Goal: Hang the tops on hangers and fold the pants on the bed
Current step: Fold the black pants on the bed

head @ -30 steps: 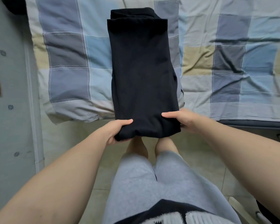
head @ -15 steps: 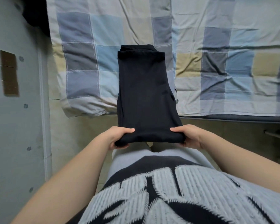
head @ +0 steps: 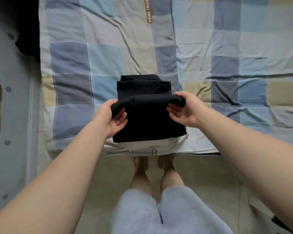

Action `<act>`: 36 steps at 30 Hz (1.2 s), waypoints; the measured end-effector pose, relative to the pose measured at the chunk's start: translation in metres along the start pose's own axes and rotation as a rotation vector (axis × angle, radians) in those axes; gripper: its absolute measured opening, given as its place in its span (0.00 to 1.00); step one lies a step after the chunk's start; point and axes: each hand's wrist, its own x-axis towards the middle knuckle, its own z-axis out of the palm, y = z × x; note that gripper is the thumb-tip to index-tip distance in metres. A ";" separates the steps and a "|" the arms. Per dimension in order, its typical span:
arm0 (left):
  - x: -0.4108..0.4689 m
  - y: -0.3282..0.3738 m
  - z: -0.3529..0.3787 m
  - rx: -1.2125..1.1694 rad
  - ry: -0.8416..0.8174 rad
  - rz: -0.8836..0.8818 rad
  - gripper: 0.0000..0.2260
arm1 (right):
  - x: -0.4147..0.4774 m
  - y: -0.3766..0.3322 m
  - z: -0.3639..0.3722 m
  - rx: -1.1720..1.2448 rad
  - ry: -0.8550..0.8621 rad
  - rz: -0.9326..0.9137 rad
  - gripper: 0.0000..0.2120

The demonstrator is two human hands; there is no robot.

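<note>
Left hand (head: 116,118), head view: pinches left end of raised fold of black pants (head: 147,122). Right hand (head: 183,110) pinches right end. Fold edge runs left-right between hands. Remaining layers flat on bed (head: 108,56), near edge, reaching just beyond hands. Judgement: fold goes down toward far side, both hands equally placed.

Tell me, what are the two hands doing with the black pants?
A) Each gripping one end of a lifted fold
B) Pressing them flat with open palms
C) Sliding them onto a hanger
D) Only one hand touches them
A: the left hand and the right hand each hold one end of a raised fold of the black pants over the bed.
</note>
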 end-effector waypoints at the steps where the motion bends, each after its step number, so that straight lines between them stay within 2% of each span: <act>1: 0.010 0.011 0.006 0.004 -0.002 0.025 0.08 | 0.012 -0.010 0.006 -0.017 -0.003 -0.021 0.07; 5: 0.050 0.037 0.026 0.011 -0.027 0.130 0.08 | 0.059 -0.037 0.017 -0.121 0.005 -0.071 0.10; 7: 0.071 0.041 0.032 0.042 -0.069 0.192 0.11 | 0.082 -0.038 0.018 -0.191 -0.012 -0.102 0.12; 9: 0.083 0.031 0.038 0.185 -0.059 0.310 0.13 | 0.093 -0.029 0.014 -0.299 -0.003 -0.180 0.14; 11: 0.097 0.012 0.040 0.411 0.035 0.525 0.10 | 0.106 -0.014 0.009 -0.446 0.045 -0.320 0.16; 13: 0.108 -0.011 0.035 0.657 0.075 0.720 0.13 | 0.117 0.006 -0.002 -0.750 0.073 -0.471 0.23; 16: 0.116 -0.040 0.021 1.219 0.122 0.828 0.25 | 0.124 0.039 -0.019 -1.501 0.101 -0.485 0.35; 18: 0.116 -0.054 0.012 1.531 0.182 0.878 0.30 | 0.124 0.053 -0.027 -1.674 0.070 -0.464 0.38; 19: 0.115 -0.060 0.009 1.613 0.207 0.886 0.32 | 0.123 0.055 -0.031 -1.689 0.058 -0.461 0.38; 21: 0.112 -0.066 0.005 1.623 0.267 0.923 0.35 | 0.122 0.056 -0.037 -1.681 0.078 -0.516 0.38; 24: 0.110 -0.060 0.011 1.396 0.406 0.984 0.44 | 0.121 0.051 -0.041 -1.622 0.246 -0.736 0.40; 26: 0.116 -0.047 0.017 1.148 0.491 0.876 0.50 | 0.125 0.046 -0.044 -1.490 0.305 -0.773 0.42; 28: 0.127 -0.032 0.020 0.864 0.452 0.674 0.53 | 0.135 0.039 -0.045 -1.170 0.222 -0.620 0.46; 30: 0.140 -0.022 0.019 0.693 0.373 0.499 0.50 | 0.145 0.033 -0.044 -0.820 0.110 -0.426 0.44; 33: 0.151 -0.017 0.011 0.777 0.352 0.375 0.39 | 0.155 0.028 -0.049 -0.709 0.062 -0.329 0.29; 36: 0.153 -0.015 0.004 0.820 0.279 0.333 0.39 | 0.155 0.022 -0.053 -0.647 0.024 -0.261 0.26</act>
